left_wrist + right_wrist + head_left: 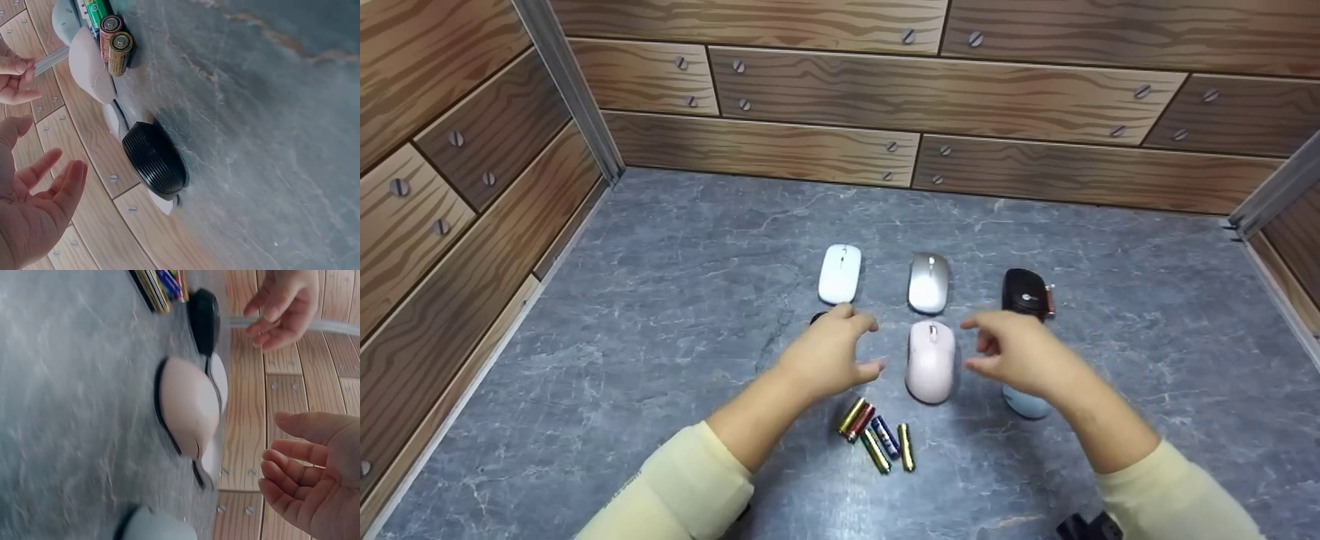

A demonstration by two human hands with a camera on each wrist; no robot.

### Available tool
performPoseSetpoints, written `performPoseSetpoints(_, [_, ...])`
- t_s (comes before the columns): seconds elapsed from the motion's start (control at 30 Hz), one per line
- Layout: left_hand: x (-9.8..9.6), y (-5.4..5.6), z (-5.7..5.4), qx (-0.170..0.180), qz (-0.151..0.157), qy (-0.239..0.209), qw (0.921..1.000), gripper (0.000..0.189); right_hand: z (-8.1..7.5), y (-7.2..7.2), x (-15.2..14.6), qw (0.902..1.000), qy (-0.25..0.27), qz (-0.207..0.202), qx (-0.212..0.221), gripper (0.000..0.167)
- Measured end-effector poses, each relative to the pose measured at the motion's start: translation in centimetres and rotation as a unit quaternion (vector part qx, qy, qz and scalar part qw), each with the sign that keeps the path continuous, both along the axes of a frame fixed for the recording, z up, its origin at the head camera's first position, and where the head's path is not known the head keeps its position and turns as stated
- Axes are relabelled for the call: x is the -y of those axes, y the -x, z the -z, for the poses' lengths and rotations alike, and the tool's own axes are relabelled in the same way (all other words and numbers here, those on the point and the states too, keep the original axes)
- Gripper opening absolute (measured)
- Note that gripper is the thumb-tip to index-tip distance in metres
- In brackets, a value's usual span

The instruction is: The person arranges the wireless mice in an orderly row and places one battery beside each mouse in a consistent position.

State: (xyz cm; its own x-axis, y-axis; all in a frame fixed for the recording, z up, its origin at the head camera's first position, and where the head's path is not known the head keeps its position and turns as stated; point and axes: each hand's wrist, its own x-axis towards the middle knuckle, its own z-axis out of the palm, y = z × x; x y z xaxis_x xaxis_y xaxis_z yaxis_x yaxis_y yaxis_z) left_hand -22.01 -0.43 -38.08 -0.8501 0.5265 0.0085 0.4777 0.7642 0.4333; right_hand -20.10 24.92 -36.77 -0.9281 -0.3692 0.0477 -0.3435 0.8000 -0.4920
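Note:
A pale pink mouse [931, 364] lies on the tabletop between the two hands, apart from both. To its left, my left hand [826, 352] is held above the table with bent, spread fingers and nothing in its grasp. Below that hand is a black mouse with ribbed sides [154, 160], mostly hidden in the head view. On the other side, my right hand [1020, 352] hovers with its fingers loosely bent, also holding nothing. It partly covers a light blue mouse [1027, 403]. Several batteries [884, 437] in gold, red, blue and green lie nearer the body.
Farther back stand a white mouse [840, 274], a silver-grey mouse [929, 283] and a black mouse [1024, 291], with a red battery [1051, 300] against its right side. Wood-patterned panels [840, 82] wall the grey marbled table [697, 262] at the back and sides.

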Motion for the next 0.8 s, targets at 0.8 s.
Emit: performPoseSetpoints(0.8, [2.0,-2.4,1.6,0.014,-0.003,-0.017,0.9997,0.048,2.8,-3.2,4.3,0.9924,0.002,-0.112,0.051,0.037])
